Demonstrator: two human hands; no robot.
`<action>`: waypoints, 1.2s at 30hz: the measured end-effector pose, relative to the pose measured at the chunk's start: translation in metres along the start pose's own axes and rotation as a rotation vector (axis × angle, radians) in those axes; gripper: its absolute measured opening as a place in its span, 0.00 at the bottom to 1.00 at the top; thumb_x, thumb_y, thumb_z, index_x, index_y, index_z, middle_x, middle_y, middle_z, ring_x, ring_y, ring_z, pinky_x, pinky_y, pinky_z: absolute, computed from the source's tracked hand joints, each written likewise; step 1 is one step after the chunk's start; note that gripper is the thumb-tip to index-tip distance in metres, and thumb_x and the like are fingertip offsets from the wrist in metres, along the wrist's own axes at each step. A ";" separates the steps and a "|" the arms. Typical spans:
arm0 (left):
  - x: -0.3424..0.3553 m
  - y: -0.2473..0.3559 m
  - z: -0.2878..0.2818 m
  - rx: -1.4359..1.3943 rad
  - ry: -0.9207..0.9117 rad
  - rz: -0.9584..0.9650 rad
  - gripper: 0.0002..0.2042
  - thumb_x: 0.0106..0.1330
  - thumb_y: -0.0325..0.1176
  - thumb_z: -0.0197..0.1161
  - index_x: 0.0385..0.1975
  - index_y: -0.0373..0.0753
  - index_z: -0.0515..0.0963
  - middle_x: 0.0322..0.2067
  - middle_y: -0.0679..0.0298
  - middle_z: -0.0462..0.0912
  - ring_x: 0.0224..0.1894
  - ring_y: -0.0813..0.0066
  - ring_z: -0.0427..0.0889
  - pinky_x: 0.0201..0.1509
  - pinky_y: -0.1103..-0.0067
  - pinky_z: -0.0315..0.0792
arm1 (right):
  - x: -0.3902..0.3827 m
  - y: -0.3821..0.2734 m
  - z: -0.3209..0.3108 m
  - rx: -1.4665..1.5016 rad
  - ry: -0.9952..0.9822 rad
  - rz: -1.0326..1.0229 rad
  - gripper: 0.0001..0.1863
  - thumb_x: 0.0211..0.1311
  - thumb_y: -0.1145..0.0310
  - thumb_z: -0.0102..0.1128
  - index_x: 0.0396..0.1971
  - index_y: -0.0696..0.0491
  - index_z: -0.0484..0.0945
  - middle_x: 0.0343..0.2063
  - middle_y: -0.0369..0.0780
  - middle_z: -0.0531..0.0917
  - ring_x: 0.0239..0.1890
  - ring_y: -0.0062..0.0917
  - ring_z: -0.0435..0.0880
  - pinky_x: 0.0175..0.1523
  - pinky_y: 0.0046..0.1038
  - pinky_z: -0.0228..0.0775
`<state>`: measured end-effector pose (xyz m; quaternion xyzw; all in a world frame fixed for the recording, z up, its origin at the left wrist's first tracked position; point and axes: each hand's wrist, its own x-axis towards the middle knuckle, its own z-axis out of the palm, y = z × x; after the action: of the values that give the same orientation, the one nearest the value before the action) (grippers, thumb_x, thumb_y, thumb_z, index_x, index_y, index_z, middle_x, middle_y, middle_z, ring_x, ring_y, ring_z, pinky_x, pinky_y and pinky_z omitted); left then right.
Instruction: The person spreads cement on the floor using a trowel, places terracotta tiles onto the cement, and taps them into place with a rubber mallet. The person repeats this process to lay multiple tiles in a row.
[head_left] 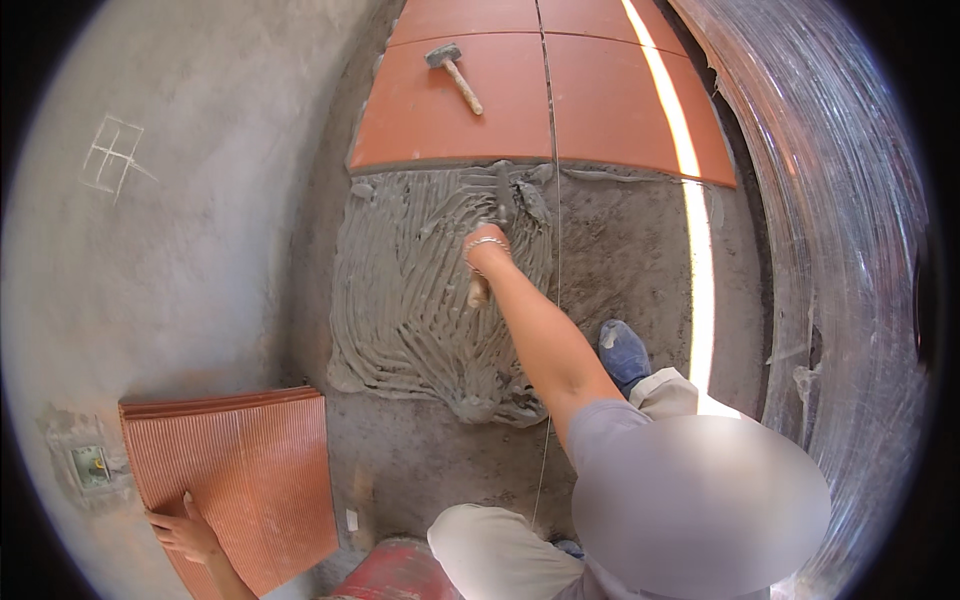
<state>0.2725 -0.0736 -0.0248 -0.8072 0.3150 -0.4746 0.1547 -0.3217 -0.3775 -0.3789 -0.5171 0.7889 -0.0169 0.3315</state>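
Observation:
My left hand [188, 530] grips the left edge of a stack of ribbed-backed terracotta tiles [255, 465] at the lower left, its fingers over the edge. My right hand [485, 238] reaches forward, shut on a notched trowel [500, 185] with a wooden handle. The trowel sits on grey mortar [400, 300], combed into wavy ridges, just short of the laid terracotta tiles [630, 120]. A thin string [558, 260] runs lengthwise beside the mortar and over the tile joint.
A mallet [455, 78] lies on the laid tiles. A grey wall [170, 250] with a recessed box [90, 465] stands left; plastic sheeting [840, 250] lines the right. My shoe [622, 352] rests on rough floor [630, 260]. A red bucket [390, 575] is at the bottom.

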 end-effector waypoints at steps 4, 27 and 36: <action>0.001 0.000 -0.001 0.030 -0.002 0.011 0.48 0.59 0.66 0.60 0.69 0.34 0.53 0.57 0.50 0.68 0.59 0.53 0.71 0.59 0.65 0.76 | 0.000 0.048 -0.006 -0.036 0.021 0.153 0.17 0.58 0.65 0.66 0.48 0.51 0.84 0.50 0.41 0.84 0.50 0.36 0.85 0.51 0.36 0.80; -0.002 0.003 -0.011 -0.149 -0.063 -0.058 0.49 0.58 0.62 0.64 0.71 0.39 0.51 0.62 0.50 0.63 0.65 0.49 0.64 0.61 0.60 0.74 | -0.141 -0.037 -0.016 0.169 -0.250 0.079 0.26 0.64 0.70 0.60 0.59 0.63 0.66 0.54 0.57 0.78 0.57 0.45 0.79 0.58 0.43 0.74; -0.001 0.005 -0.020 -0.210 -0.100 -0.069 0.49 0.57 0.60 0.66 0.71 0.40 0.50 0.63 0.51 0.62 0.67 0.51 0.61 0.62 0.59 0.74 | -0.102 -0.010 -0.028 0.185 -0.158 0.147 0.31 0.59 0.66 0.65 0.58 0.65 0.66 0.54 0.55 0.78 0.58 0.42 0.79 0.59 0.36 0.74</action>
<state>0.2533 -0.0753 -0.0185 -0.8520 0.3268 -0.4034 0.0683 -0.3036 -0.3068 -0.3020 -0.4248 0.7913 -0.0242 0.4392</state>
